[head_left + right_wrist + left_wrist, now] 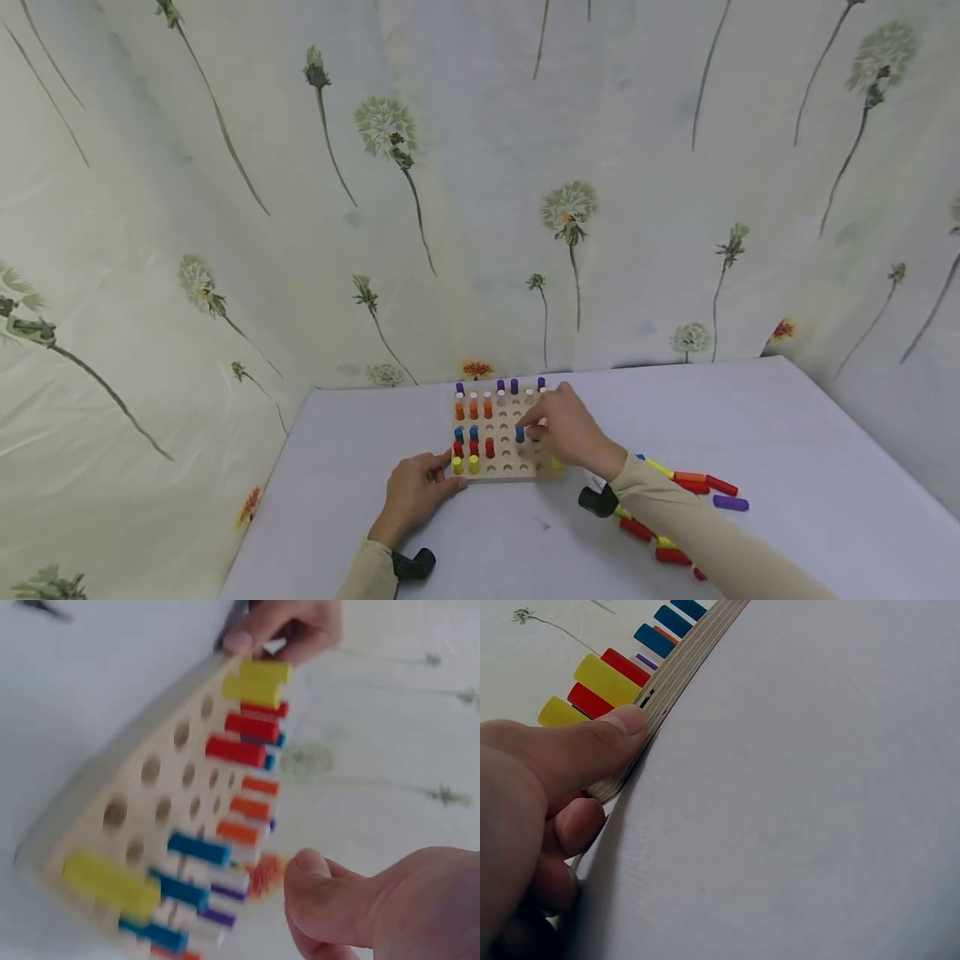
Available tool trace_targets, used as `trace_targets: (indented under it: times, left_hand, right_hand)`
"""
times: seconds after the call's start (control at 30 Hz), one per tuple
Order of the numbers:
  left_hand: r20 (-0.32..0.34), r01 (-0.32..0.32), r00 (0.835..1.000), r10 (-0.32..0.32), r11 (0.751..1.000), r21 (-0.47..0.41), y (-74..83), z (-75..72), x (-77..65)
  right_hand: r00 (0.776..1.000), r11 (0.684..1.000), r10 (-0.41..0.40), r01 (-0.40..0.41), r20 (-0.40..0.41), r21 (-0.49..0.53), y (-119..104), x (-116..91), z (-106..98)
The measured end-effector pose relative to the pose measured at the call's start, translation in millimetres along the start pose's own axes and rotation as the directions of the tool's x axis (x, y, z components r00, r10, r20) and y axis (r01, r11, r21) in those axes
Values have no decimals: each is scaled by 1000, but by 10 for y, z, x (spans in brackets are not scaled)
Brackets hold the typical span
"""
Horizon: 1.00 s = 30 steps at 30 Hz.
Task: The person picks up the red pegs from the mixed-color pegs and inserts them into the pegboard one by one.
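Note:
A wooden pegboard [498,478] lies on the table with rows of upright colored pegs and several bare holes. My left hand [417,490] holds its near left corner, thumb [622,724] against the front edge, close to two yellow pegs [251,691]. Over the right part of the board is my right hand [567,427], its fingers bent downward by a blue peg [520,434]. In the right wrist view, no peg shows between the thumb [311,866] and fingers. A yellow peg [112,885] stands near the right front corner; red pegs [490,448] and orange pegs [474,411] stand further left.
Loose pegs lie right of the board, among them a purple peg [731,503], an orange peg [689,477] and a red peg [673,557], some partly behind my right sleeve [697,525]. A flower-print curtain [480,208] hangs behind the white table [300,467].

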<state>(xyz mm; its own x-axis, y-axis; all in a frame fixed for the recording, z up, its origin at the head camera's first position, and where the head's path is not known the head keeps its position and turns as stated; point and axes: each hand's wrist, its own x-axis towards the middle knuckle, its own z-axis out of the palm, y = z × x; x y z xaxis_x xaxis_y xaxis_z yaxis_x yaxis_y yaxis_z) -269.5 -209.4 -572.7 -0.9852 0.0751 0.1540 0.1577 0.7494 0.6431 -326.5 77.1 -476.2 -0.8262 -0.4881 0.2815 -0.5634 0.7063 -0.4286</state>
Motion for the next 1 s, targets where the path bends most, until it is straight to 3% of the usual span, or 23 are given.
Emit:
trace_targets:
  times: [0.17,0.33,0.6,1.0]
  left_hand:
    - [9,-12,1000,12,1000,14,-11,0,7]
    - [-13,-10,1000,11,999,42,-48,-30,13]
    - [-4,-18,1000,18,1000,0,-41,-4,12]
    - [12,10,1000,-10,1000,7,-19,25,2]
  right_hand:
    - [1000,999,18,-18,4,-37,352,-206,-373]
    - [996,997,53,-49,67,-65,583,-388,-533]
    - [984,993,90,-76,154,-95,841,-688,-554]
    - [973,983,176,-166,150,-79,1032,-911,-457]
